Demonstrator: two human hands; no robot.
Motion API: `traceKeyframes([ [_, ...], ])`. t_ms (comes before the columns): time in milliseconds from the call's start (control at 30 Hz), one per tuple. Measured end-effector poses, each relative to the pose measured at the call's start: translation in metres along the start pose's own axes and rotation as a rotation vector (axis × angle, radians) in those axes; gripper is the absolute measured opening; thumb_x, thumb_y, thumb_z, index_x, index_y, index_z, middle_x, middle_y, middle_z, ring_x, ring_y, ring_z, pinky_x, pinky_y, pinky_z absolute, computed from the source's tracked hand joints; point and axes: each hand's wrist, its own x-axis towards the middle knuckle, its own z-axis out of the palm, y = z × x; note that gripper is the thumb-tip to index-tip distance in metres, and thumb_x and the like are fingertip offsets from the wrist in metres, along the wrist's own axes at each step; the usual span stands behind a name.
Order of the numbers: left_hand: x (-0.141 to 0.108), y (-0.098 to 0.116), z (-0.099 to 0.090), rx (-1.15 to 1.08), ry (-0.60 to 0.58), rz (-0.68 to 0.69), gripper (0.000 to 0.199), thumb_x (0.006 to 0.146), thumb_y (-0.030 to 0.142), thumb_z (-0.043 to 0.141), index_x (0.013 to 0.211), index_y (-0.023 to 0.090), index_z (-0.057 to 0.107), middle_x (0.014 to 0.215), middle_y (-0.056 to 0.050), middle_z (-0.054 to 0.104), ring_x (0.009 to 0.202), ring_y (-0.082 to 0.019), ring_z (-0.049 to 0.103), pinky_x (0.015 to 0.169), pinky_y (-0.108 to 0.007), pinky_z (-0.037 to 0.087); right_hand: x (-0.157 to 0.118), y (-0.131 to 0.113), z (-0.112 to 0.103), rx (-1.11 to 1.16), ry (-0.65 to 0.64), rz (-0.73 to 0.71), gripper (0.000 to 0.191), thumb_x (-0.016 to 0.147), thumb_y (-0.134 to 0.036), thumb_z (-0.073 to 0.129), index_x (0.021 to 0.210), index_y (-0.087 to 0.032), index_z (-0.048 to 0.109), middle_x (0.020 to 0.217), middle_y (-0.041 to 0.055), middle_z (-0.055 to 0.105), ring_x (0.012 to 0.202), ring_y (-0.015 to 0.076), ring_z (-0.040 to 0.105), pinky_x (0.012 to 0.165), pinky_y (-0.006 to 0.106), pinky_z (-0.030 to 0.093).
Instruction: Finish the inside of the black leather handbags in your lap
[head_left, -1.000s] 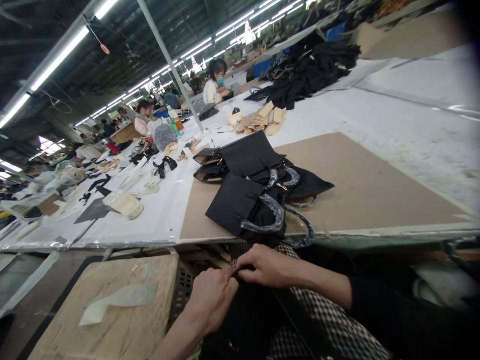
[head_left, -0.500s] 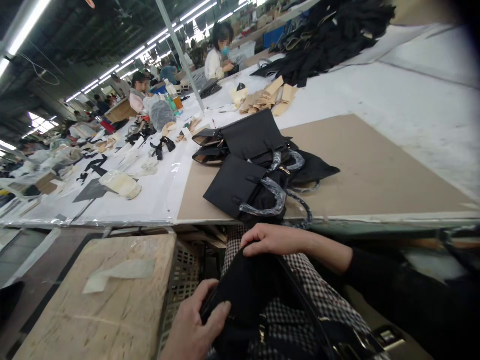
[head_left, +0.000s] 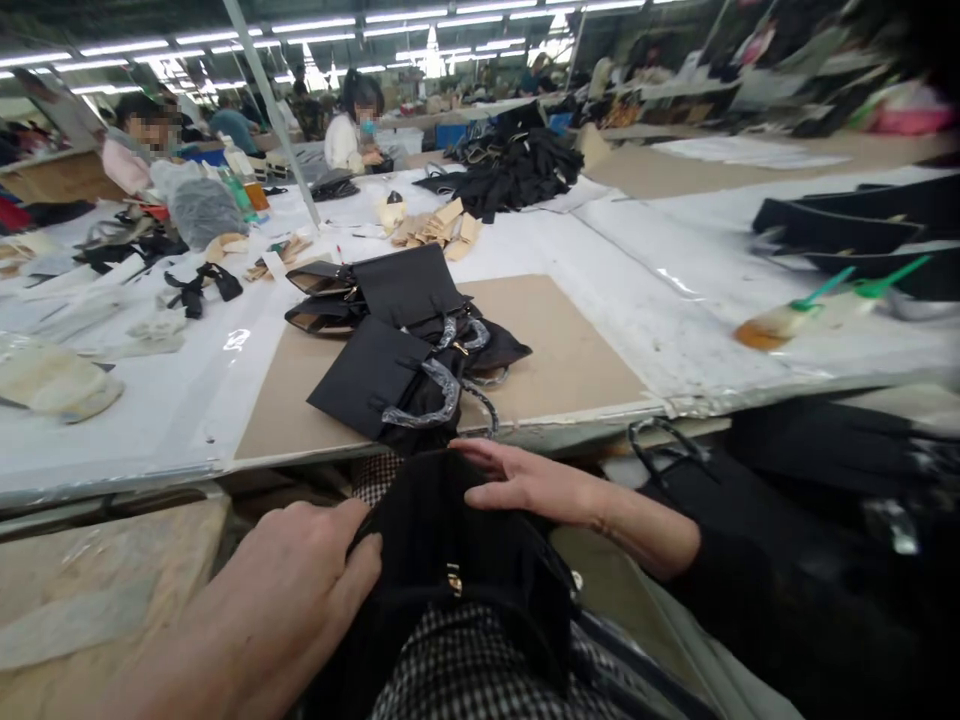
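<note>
Strip lights [head_left: 416, 16] run across a wide workroom, above a white tabletop [head_left: 622, 280] that carries a tan board [head_left: 574, 380] along its near edge. On the board lies a pile [head_left: 367, 380] of black bags, some handles [head_left: 433, 402] wrapped in clear film.

Just in front of the board, on a lap in checked cloth [head_left: 457, 670], is a black bag [head_left: 420, 530] with a gold clasp [head_left: 454, 580]. Left hand [head_left: 300, 570]: grasping the bag's left edge between thumb and fingers. Right hand [head_left: 517, 480]: laid at the bag's far edge, thumb and fingers apart; whether it grips the fabric, I cannot tell.

Beyond the board are tan pieces [head_left: 435, 230] and, farther back, a black heap [head_left: 517, 165]. Left of the board lie black straps [head_left: 201, 288]; past them is a grey sack [head_left: 206, 220]. Two co-workers, one in white [head_left: 343, 145] and one in pink [head_left: 124, 168], are behind the board and to its left. Well right of the board, two green sticks [head_left: 900, 273] are blurred. Lower than the board, a worn slab [head_left: 112, 600] is to its left and more bags [head_left: 697, 480] to its right.
</note>
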Motion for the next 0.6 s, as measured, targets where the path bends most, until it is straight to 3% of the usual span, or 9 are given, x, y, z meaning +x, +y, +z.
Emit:
traceKeyframes([
  [100, 0.009, 0.003, 0.004, 0.118, -0.008, 0.137, 0.033, 0.09, 0.02, 0.038, 0.084, 0.02, 0.07, 0.092, -0.009, 0.072, 0.076, -0.023, 0.066, 0.069, -0.029, 0.044, -0.036, 0.0, 0.01, -0.196, 0.073, 0.067, 0.059, 0.083, -0.034, 0.067, 0.138, -0.021, 0.048, 0.133, 0.0071, 0.059, 0.119, 0.0245, 0.055, 0.102, 0.037, 0.042],
  [200, 0.013, -0.001, 0.016, 0.139, 0.053, 0.145, 0.03, 0.091, 0.023, 0.041, 0.084, 0.018, 0.07, 0.088, -0.011, 0.073, 0.075, -0.023, 0.066, 0.072, -0.029, 0.045, -0.061, -0.002, 0.018, -0.484, 0.161, 0.168, 0.031, 0.091, -0.044, 0.056, 0.107, -0.019, 0.064, 0.099, 0.0047, 0.069, 0.088, 0.0219, 0.063, 0.079, 0.032, 0.048],
  [267, 0.013, -0.003, 0.023, 0.134, 0.072, 0.171, 0.029, 0.092, 0.026, 0.042, 0.085, 0.019, 0.069, 0.09, -0.011, 0.073, 0.077, -0.022, 0.067, 0.074, -0.029, 0.045, -0.067, 0.0, 0.021, -0.608, 0.219, 0.196, 0.035, 0.096, -0.048, 0.046, 0.086, -0.018, 0.062, 0.08, 0.0024, 0.065, 0.072, 0.0181, 0.059, 0.066, 0.029, 0.043],
  [333, 0.012, -0.005, 0.029, 0.133, 0.063, 0.196, 0.029, 0.093, 0.027, 0.042, 0.085, 0.019, 0.069, 0.092, -0.012, 0.072, 0.078, -0.022, 0.067, 0.074, -0.029, 0.045, -0.065, 0.007, 0.023, -0.673, 0.278, 0.181, 0.039, 0.099, -0.046, 0.038, 0.076, -0.019, 0.055, 0.07, -0.0001, 0.058, 0.064, 0.0151, 0.053, 0.06, 0.027, 0.037],
  [500, 0.01, -0.004, 0.038, 0.145, 0.052, 0.114, 0.029, 0.094, 0.028, 0.041, 0.09, 0.018, 0.068, 0.092, -0.012, 0.072, 0.08, -0.023, 0.068, 0.073, -0.029, 0.046, -0.056, 0.034, 0.031, -0.785, 0.386, 0.084, 0.039, 0.101, -0.034, 0.026, 0.078, -0.02, 0.053, 0.071, 0.0004, 0.053, 0.064, 0.0149, 0.052, 0.061, 0.027, 0.035],
  [600, 0.009, 0.0, 0.04, 0.142, 0.058, 0.045, 0.032, 0.096, 0.027, 0.036, 0.092, 0.018, 0.067, 0.089, -0.011, 0.073, 0.083, -0.024, 0.07, 0.073, -0.029, 0.047, -0.06, 0.039, 0.035, -0.82, 0.402, 0.039, 0.04, 0.101, -0.033, 0.024, 0.077, -0.02, 0.052, 0.074, 0.0011, 0.054, 0.065, 0.0148, 0.052, 0.061, 0.026, 0.037],
])
